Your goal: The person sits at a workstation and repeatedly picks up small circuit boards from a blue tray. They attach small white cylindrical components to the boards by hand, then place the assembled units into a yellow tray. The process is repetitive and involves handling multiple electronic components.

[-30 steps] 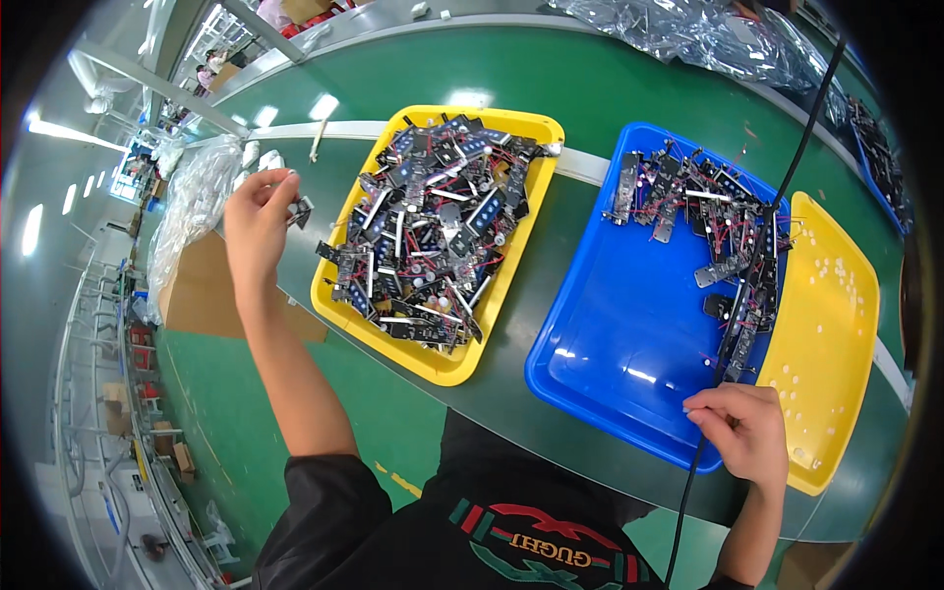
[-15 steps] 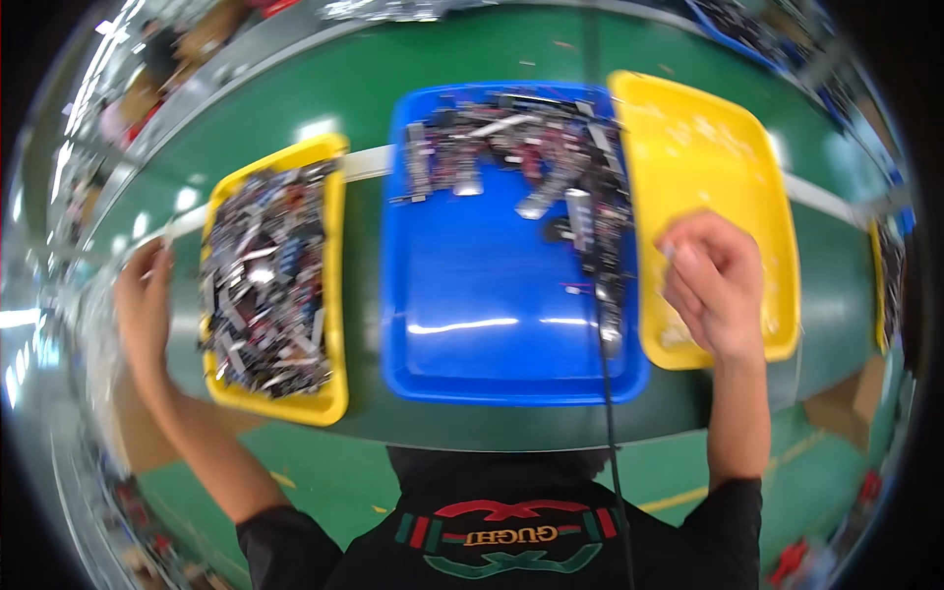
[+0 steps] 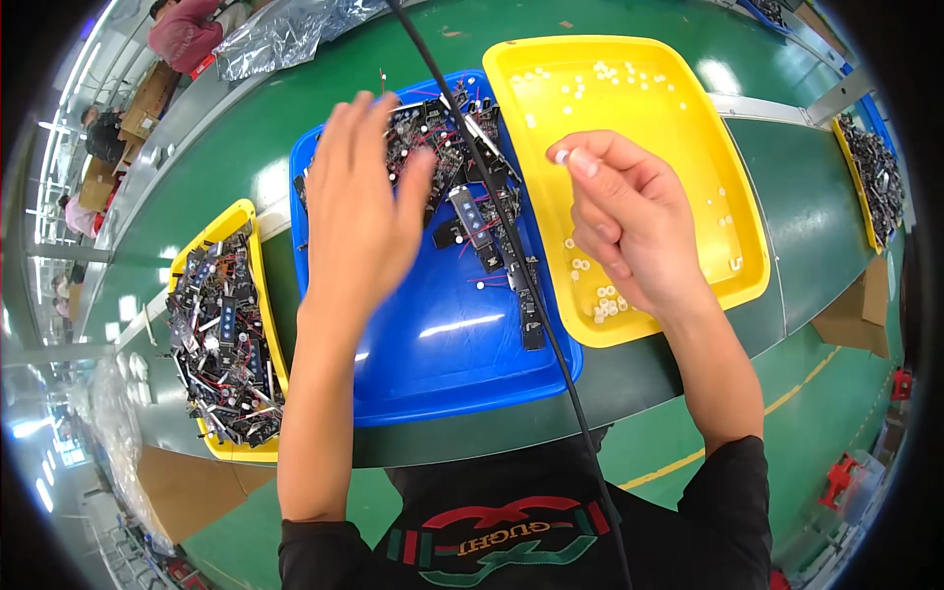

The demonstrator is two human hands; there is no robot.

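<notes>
Right hand (image 3: 634, 221): thumb and index finger closed in a pinch on 1 small white piece (image 3: 561, 156); the other fingers curl toward the palm. It hangs over the left half of the right-hand yellow tray (image 3: 703, 147), where similar white pieces lie loose, some along the far side and a cluster near the close left corner (image 3: 610, 305). Left hand (image 3: 359, 221): slightly blurred, back uppermost, fingers extended with the thumb apart; nothing seen held, underside hidden. It is above the blue tray (image 3: 428, 364), whose dark electronic parts (image 3: 470, 216), some with red wires, lie along the far and right sides. Step in hand, as judged: handling a single white piece between the 2 trays. Any next move would seem to call for a steady pinch and a path past the black cable (image 3: 418, 44) slanting across the blue tray. Farther left, a yellow tray (image 3: 236, 453) heaped with similar dark parts; all 3 trays sit on the green surface (image 3: 796, 187). Beyond, upper left: crumpled silvery film (image 3: 275, 39).
</notes>
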